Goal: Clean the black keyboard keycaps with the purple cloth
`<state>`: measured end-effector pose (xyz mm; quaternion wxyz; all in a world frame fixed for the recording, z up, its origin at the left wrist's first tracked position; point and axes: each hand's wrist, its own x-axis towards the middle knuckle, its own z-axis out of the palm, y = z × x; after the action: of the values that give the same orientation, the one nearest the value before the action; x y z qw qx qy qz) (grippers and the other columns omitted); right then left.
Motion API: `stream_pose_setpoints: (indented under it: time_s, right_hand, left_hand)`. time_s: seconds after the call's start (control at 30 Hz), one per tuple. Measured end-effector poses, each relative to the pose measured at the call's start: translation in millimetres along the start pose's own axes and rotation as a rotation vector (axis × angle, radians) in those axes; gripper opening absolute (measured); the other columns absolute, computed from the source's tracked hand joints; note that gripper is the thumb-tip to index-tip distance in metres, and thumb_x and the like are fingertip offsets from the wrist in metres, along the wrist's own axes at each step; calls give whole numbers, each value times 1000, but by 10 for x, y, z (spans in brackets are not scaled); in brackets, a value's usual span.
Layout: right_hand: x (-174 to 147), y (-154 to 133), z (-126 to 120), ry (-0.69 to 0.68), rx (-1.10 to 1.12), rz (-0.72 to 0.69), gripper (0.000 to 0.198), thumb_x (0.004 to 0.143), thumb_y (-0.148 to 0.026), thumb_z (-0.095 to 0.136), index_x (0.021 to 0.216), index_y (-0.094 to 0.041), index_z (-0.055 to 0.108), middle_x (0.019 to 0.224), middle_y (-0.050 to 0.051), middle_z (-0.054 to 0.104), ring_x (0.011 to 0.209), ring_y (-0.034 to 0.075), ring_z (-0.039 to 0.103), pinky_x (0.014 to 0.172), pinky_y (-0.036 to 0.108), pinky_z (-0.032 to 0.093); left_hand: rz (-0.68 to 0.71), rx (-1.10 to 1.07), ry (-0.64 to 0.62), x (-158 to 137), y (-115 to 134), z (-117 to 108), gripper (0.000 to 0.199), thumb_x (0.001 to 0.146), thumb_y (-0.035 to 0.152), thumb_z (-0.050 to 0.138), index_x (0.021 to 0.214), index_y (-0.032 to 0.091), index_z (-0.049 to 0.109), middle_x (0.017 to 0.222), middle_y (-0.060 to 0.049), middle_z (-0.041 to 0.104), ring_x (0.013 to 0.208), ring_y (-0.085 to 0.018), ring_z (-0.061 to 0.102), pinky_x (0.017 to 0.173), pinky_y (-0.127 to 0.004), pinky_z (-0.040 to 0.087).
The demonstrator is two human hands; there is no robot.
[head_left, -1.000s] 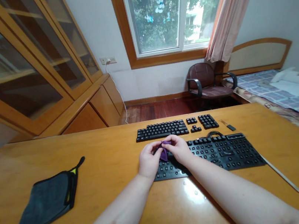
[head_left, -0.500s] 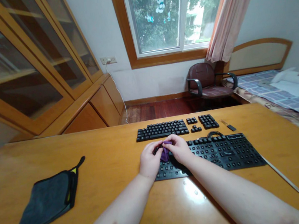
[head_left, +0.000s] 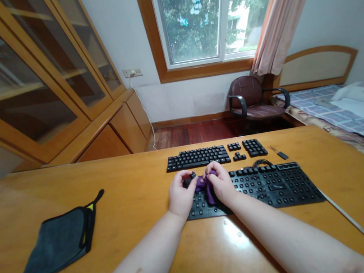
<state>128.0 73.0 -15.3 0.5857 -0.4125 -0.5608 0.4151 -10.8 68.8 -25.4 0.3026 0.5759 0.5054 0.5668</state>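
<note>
My left hand point(head_left: 181, 194) is closed over the left part of a black keyboard base point(head_left: 293, 183), whose key posts are mostly bare. A small black keycap point(head_left: 193, 175) shows at its fingertips. A purple cloth point(head_left: 210, 194) is pinched in my right hand point(head_left: 224, 184), just right of the left one. Part of the cloth reaches the left thumb, and one end hangs down over the base. Fingers partly hide the cloth and the left end of the base. Behind the hands lie loose black keycaps point(head_left: 202, 156), laid out in keyboard order.
A folded grey cloth point(head_left: 55, 237) with a black loop lies at the left. Right of the base are a thin white stick point(head_left: 345, 212) and a small dark tool with wire prongs point(head_left: 282, 155). Beyond the desk point(head_left: 134, 253) stands a chair point(head_left: 247, 97).
My hands have drawn slightly apart. The purple cloth has shifted right with my right hand and hangs lower, and the black keycap has come into sight at the left fingertips.
</note>
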Motion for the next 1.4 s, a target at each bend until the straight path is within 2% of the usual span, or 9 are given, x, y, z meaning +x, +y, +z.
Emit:
stream_pose_setpoints:
  time_s: [0.13,0.27,0.43,0.57,0.7,0.83,0.9,1.13,1.4]
  right_hand:
    - [-9,-39,7,-54,-215,-40,9,72,-20,55,81,-20,56,83,2,60,77,17,56,74,31,45]
    - [-22,-87,45,-89,-298,19,23,67,-29,67,87,-20,62,85,4,65,78,19,59,74,33,46]
    - [-14,-86,56,-48,-221,72,19,69,-33,65,82,-18,66,81,3,67,75,18,61,74,33,47]
    - [40,-65,11,-14,-85,124,25,68,-38,65,83,-17,64,73,2,66,64,15,59,63,29,48]
    - [79,-79,-38,-48,-181,115,22,70,-35,63,84,-18,63,71,1,64,57,13,55,57,27,46]
    - [55,-77,-40,-156,-531,-11,14,72,-27,62,85,-21,65,83,4,66,69,17,58,68,32,46]
    - [29,-58,-26,-227,-657,-84,15,74,-25,61,88,-22,66,86,5,67,78,20,60,74,35,46]
    - [-38,0,15,-349,-814,-210,17,79,-22,59,94,-25,67,93,6,66,84,21,61,75,33,47]
    - [-57,4,46,-431,-955,-211,22,85,-25,53,102,-22,66,98,5,66,88,17,61,80,27,46]
  left_hand:
    - [81,164,-15,-14,22,-46,16,71,24,64,86,19,60,84,-3,63,82,-17,60,80,-32,48]
    - [159,221,-79,-12,62,-82,15,71,16,59,85,20,61,86,-2,64,84,-18,59,81,-33,47]
    - [199,208,-76,-7,155,-75,19,73,16,55,90,22,62,89,-3,63,85,-18,59,82,-33,47]
    - [209,169,-56,7,164,-92,23,76,16,53,96,22,62,94,-4,63,87,-18,59,85,-32,45]
    - [83,151,20,88,11,-129,19,77,18,50,88,21,65,97,-4,65,98,-20,57,93,-36,40]
    - [-231,9,79,194,-189,-124,20,77,24,50,89,19,66,96,-5,67,95,-21,59,91,-38,41]
    - [-302,-49,93,224,-247,-106,21,76,24,50,88,18,66,96,-5,67,95,-21,59,92,-37,41]
    - [-300,-101,46,209,-283,-56,20,75,26,51,85,18,66,94,-5,67,96,-21,59,92,-37,41]
    - [-300,-59,13,203,-282,-43,20,76,26,49,84,18,65,93,-5,66,95,-20,58,90,-34,40]
